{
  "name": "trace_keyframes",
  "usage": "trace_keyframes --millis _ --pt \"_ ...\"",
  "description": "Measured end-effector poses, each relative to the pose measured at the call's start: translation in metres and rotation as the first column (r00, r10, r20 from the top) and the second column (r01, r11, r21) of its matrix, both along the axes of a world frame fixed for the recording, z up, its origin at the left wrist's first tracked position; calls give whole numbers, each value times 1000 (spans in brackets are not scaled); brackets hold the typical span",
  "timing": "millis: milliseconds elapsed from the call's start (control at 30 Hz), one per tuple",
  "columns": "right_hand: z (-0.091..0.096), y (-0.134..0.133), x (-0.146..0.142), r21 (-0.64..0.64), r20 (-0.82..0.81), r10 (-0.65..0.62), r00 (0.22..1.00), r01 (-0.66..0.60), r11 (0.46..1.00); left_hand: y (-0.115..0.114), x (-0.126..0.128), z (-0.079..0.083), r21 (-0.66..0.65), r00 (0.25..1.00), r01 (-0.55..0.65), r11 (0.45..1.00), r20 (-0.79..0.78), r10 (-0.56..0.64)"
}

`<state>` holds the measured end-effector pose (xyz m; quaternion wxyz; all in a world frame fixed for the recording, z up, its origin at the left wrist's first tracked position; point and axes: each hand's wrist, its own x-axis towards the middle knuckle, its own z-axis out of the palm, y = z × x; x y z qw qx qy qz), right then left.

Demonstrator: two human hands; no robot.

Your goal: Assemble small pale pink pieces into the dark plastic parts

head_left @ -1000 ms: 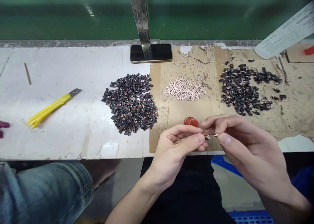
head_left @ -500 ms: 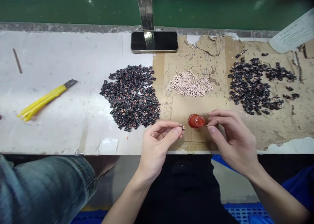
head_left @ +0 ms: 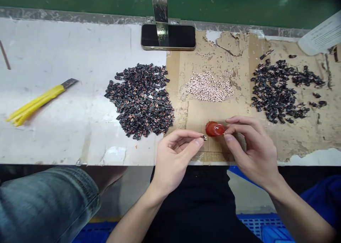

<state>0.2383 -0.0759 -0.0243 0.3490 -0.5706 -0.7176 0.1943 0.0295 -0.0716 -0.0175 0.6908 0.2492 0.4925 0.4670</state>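
Note:
Between the thumb and index finger of my left hand is a small black piece with a pale end. My right hand pinches a tiny pale chip at the rim of a small red container. The fingers hide most of the chip. Behind the container lies a patch of tiny pinkish chips. A large heap of black pieces with reddish ends is to the left, and a looser pile of black pieces to the right.
A phone lies at the back against a metal upright. A yellow-handled cutter rests on the left. The back right corner has a translucent white bottle. Beside me at the left is another person's denim-covered leg.
My right hand has brought its chip to the red container's rim. My left hand has shifted slightly right, closer to the container. The camera view has tilted a little downward.

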Motion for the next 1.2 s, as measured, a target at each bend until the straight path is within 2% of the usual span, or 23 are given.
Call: trace_keyframes --millis 300,433,533,600,700,800,933,1200 --pt "2 0 -1 9 40 18 999 -18 1000 0 -1 -1 -10 1000 -3 1000 -4 3" --pt "3 -1 0 -23 -56 -2 998 1 1000 0 -1 1 -7 1000 -11 1000 -2 11" --pt "14 -4 -2 -55 -200 -31 979 21 998 1 1 9 18 998 -16 1000 66 14" --pt "26 -7 -5 -119 -345 -50 937 9 993 3 5 17 14 986 11 1000 168 -14" --pt "43 -11 -9 -269 -559 -99 823 -68 961 7 13 25 -69 927 106 992 369 -74" --pt "54 -15 -13 -336 -640 -139 755 -112 935 9 19 28 -161 863 184 970 499 -81" --pt "62 -16 -16 -301 -596 -121 794 -81 950 8 19 27 -203 819 224 953 570 -71" --pt "65 -13 -21 -255 -547 -41 836 -120 960 5 16 31 -212 809 247 946 583 -80"
